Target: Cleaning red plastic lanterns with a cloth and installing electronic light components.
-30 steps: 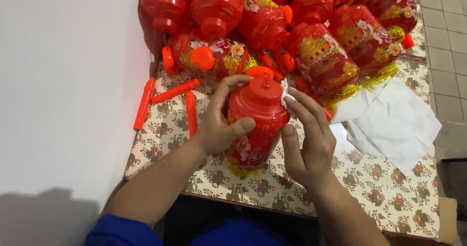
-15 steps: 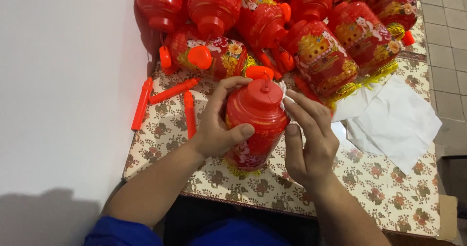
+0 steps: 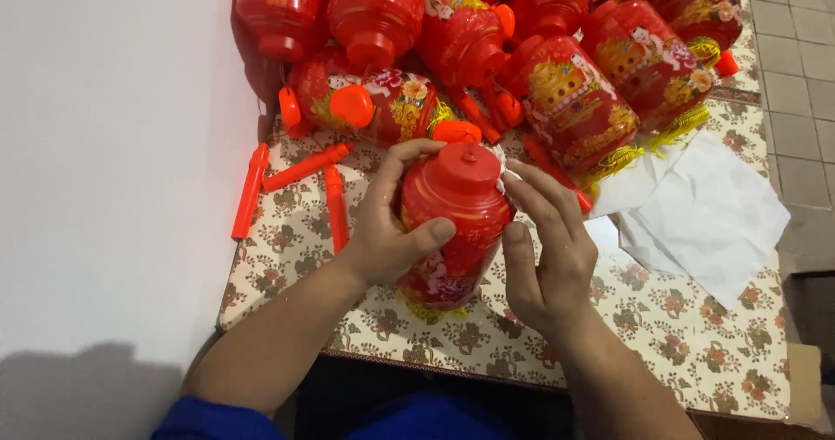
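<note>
Fingers of the left hand [image 3: 383,231] wrap the red lantern [image 3: 452,223]; right hand [image 3: 544,257] fingers rest spread against it.

A white wall [image 3: 104,162] fills the nine o'clock side, with a soft shadow at seven. A table [image 3: 696,353] under a floral cloth spans the middle. Grey floor tiles [image 3: 796,40] show at two o'clock. Light is even.

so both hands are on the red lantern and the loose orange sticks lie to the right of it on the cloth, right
Not quite. Both hands, left hand and right hand, are on the red lantern, but the loose orange sticks lie to its left on the patterned cloth, near the white wall. The head view shows this.
</note>
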